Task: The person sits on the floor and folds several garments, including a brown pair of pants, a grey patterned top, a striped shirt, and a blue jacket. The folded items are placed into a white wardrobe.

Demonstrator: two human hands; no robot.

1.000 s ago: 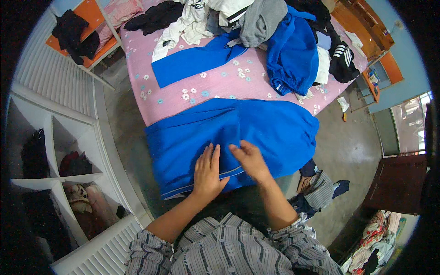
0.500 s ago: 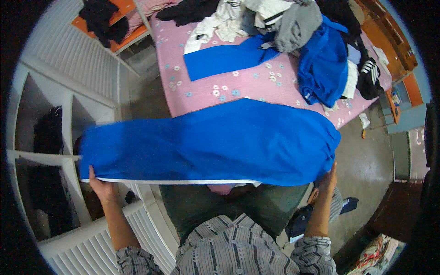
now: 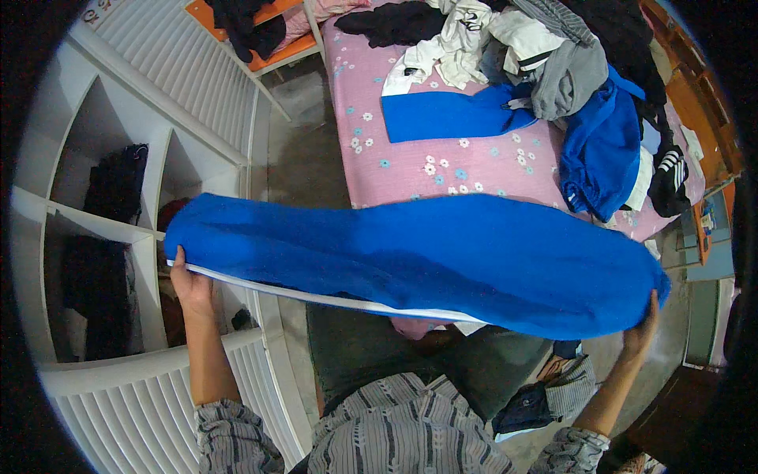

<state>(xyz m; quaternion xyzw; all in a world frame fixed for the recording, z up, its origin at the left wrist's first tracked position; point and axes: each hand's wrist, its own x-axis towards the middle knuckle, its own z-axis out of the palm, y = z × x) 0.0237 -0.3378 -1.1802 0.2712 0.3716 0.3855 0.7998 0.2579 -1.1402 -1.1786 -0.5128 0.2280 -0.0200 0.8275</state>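
On our far left we have a white shelf unit, its compartments holding dark clothes. Just in front of it, our left hand is closed on the left end of a long blue garment, thumb on top at the white-trimmed edge (the other fingers are mostly hidden underneath). Beyond, near the top, stands an orange chair. The blue garment stretches between our 2 hands—above our lap, its middle sagging a little—and in our view overlaps the near edge of a pink flowered bed. On the bed we see a flat blue piece, then white and gray clothes in a heap, then a crumpled blue garment. Lower down, a striped cloth lies on the floor. Farthest right, our right hand grips the garment's right end, fingers closed on its lower corner.
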